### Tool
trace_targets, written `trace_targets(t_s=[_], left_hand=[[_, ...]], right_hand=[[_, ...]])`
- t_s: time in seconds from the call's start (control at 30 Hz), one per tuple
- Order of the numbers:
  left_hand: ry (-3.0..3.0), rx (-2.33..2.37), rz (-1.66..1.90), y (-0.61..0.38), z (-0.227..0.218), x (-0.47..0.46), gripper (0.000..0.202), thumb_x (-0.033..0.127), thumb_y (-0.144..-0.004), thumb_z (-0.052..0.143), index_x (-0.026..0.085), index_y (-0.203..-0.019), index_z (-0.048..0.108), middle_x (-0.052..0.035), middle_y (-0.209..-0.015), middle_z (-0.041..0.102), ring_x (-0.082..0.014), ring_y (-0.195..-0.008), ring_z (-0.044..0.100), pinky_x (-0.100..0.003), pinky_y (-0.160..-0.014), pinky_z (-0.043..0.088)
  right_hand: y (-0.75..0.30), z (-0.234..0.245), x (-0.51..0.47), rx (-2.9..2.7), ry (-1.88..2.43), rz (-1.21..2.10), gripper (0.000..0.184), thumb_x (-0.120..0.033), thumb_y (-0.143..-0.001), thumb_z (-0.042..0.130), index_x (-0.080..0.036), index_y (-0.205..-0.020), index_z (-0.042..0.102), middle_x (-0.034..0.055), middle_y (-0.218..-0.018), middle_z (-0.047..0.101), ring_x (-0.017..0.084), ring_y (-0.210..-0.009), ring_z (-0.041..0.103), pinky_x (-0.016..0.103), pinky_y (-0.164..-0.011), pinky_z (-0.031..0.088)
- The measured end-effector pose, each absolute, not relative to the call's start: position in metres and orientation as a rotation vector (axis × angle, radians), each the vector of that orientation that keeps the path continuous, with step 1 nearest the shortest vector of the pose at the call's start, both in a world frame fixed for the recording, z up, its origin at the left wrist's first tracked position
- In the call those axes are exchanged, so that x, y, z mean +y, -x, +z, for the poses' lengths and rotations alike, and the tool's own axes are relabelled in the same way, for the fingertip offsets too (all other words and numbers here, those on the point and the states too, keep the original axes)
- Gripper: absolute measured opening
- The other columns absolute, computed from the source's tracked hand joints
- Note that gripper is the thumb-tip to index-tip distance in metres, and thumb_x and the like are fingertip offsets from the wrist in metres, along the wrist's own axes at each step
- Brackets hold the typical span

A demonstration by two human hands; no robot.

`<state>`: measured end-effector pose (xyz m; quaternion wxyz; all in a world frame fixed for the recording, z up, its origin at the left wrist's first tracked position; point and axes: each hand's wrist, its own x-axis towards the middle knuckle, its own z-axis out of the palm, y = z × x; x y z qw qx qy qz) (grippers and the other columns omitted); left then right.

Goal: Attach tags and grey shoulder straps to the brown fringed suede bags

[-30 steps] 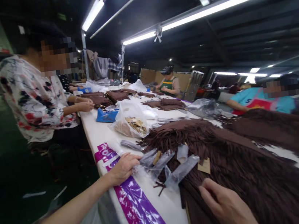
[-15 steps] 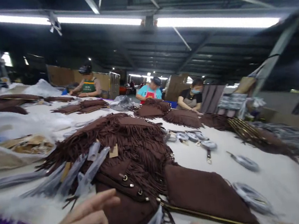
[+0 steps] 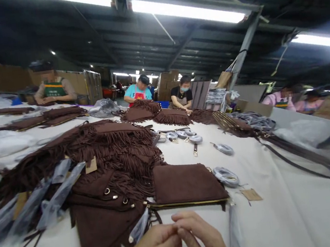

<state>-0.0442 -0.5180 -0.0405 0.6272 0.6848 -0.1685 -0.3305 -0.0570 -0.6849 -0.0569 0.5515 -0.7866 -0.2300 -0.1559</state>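
Note:
My left hand (image 3: 161, 243) and my right hand (image 3: 202, 236) meet at the bottom middle, fingertips touching. The left fingers are pinched together, while the right thumb and fingers curl towards them; anything between them is too small to make out. Just beyond lies a flat dark brown bag (image 3: 187, 181) with a gold zip along its near edge. Beside the left hand, another brown bag (image 3: 106, 228) with metal rings rests against a heap of fringed brown bags (image 3: 118, 141). A small plastic-wrapped piece (image 3: 139, 226) lies close by the left hand.
Coiled straps in wrapping (image 3: 226, 176) lie on the white table (image 3: 274, 214), near a cardboard tag (image 3: 251, 194). Plastic-wrapped tassels (image 3: 61, 193) hang at the left of the heap. Co-workers, one in a blue top (image 3: 138, 91), work across the table. Long brown straps (image 3: 301, 144) stretch along the right.
My left hand has moved right from over the bags, its outstretched fingers now pinched. My right hand has come up into view and meets it. The camera has turned right.

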Motion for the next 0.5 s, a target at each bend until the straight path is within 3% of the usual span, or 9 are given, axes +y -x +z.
trace_targets(t_s=[0.1,0.2,0.27,0.37,0.43,0.5], left_hand=[[-1.745,-0.503,-0.718,0.038,-0.033,-0.525,0.034,0.041,-0.091,0.043,0.017,-0.068,0.05,0.0036,-0.056,0.045,-0.0089,-0.048,0.039,-0.02,-0.046,0.03],[-2.042,-0.606,-0.369,0.019,-0.03,-0.517,0.02,0.021,-0.089,0.043,0.017,-0.076,0.056,0.0007,-0.07,0.055,-0.0122,-0.064,0.051,-0.022,-0.06,0.041],[-2.281,-0.718,-0.091,0.002,-0.033,-0.51,0.01,0.017,-0.087,0.049,0.017,-0.087,0.059,-0.0043,-0.091,0.061,-0.018,-0.085,0.056,-0.028,-0.077,0.045],[-2.613,-0.875,0.175,-0.021,-0.045,-0.506,0.036,0.021,-0.078,0.067,0.015,-0.111,0.056,-0.0133,-0.122,0.055,-0.0284,-0.107,0.052,-0.039,-0.092,0.044],[-2.745,-0.975,0.205,-0.034,-0.054,-0.507,0.034,0.026,-0.078,0.069,0.015,-0.108,0.057,-0.014,-0.12,0.057,-0.0294,-0.104,0.054,-0.041,-0.09,0.045],[-2.79,-1.056,0.201,-0.043,-0.061,-0.51,0.014,0.026,-0.086,0.061,0.015,-0.094,0.061,-0.0118,-0.107,0.062,-0.0267,-0.096,0.056,-0.039,-0.086,0.046]], right_hand=[[0.049,-0.056,-0.69,-0.428,1.63,-0.238,0.033,-0.049,-0.097,0.053,-0.024,-0.08,0.067,0.0025,-0.078,0.066,0.02,-0.08,0.064,0.028,-0.078,0.053],[0.041,-0.054,-0.704,-0.212,1.328,-0.11,0.035,-0.052,-0.094,0.058,-0.023,-0.075,0.06,-0.0014,-0.071,0.056,0.015,-0.064,0.058,0.027,-0.063,0.054],[0.037,-0.054,-0.715,-0.096,1.211,-0.055,0.033,-0.052,-0.09,0.065,-0.023,-0.075,0.057,-0.0046,-0.07,0.05,0.009,-0.048,0.044,0.021,-0.047,0.048],[0.036,-0.053,-0.733,-0.042,1.257,-0.062,0.035,-0.052,-0.086,0.069,-0.022,-0.075,0.056,-0.0049,-0.068,0.048,0.006,-0.043,0.029,0.017,-0.037,0.031],[0.037,-0.05,-0.746,-0.072,1.406,-0.117,0.037,-0.054,-0.087,0.066,-0.02,-0.073,0.057,-0.0027,-0.067,0.05,0.007,-0.044,0.031,0.019,-0.039,0.03],[0.039,-0.046,-0.76,-0.15,1.604,-0.168,0.039,-0.054,-0.091,0.06,-0.02,-0.072,0.059,-0.0001,-0.067,0.053,0.01,-0.048,0.039,0.022,-0.044,0.036]])
